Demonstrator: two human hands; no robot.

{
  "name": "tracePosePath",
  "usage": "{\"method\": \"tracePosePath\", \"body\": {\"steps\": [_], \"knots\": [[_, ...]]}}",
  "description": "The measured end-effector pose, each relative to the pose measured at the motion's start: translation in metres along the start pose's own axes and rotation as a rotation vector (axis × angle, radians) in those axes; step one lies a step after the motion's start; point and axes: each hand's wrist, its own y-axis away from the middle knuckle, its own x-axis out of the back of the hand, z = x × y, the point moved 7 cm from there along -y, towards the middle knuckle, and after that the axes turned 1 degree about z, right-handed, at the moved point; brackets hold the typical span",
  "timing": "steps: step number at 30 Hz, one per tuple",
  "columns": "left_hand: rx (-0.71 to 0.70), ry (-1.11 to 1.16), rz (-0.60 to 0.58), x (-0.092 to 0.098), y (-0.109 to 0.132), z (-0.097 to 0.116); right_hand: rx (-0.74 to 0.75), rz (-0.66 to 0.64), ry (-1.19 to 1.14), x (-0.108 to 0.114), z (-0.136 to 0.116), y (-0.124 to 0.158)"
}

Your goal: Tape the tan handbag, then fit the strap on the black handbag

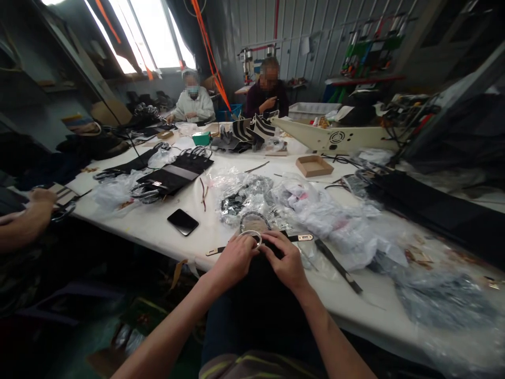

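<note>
My left hand (235,258) and my right hand (287,261) meet at the near edge of the white table (205,239). Both have their fingers closed on a metal ring (252,235) and a black fabric piece (258,273) that hangs down over my lap. A black strap with a metal end (300,238) lies just beyond my right hand. Another narrow black strap (338,266) lies to the right of it.
A black phone (182,221) lies left of my hands. Clear plastic bags of parts (315,210) crowd the middle. A small cardboard box (314,166) sits farther back. Another person's arm (23,223) rests at the left edge; two people sit at the far end.
</note>
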Motion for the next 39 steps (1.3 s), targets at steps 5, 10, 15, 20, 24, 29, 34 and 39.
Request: {"method": "tracePosePath", "body": {"steps": [5,10,15,20,24,29,34,39], "knots": [[0.042,0.001,-0.007,0.001,0.003,-0.008,0.002,-0.026,0.003,-0.006,0.005,0.0],[0.038,0.012,-0.021,-0.001,0.005,-0.008,-0.006,-0.026,-0.028,-0.007,0.003,0.0],[0.038,0.018,-0.023,-0.001,0.007,-0.009,-0.05,-0.031,0.012,-0.006,0.005,0.0],[0.04,0.042,0.002,-0.003,0.01,-0.014,0.001,-0.052,0.005,-0.01,0.003,-0.001],[0.062,0.096,0.031,-0.004,0.01,-0.014,0.03,-0.062,0.073,-0.012,0.002,0.002],[0.093,0.012,-0.008,-0.004,0.009,-0.013,0.065,-0.094,0.129,-0.014,0.0,0.006],[0.123,0.061,0.021,0.001,0.011,-0.02,0.071,-0.079,0.163,-0.013,0.001,0.007],[0.114,0.163,0.045,-0.002,0.015,-0.028,0.093,-0.104,0.169,-0.017,0.0,0.008]]}}
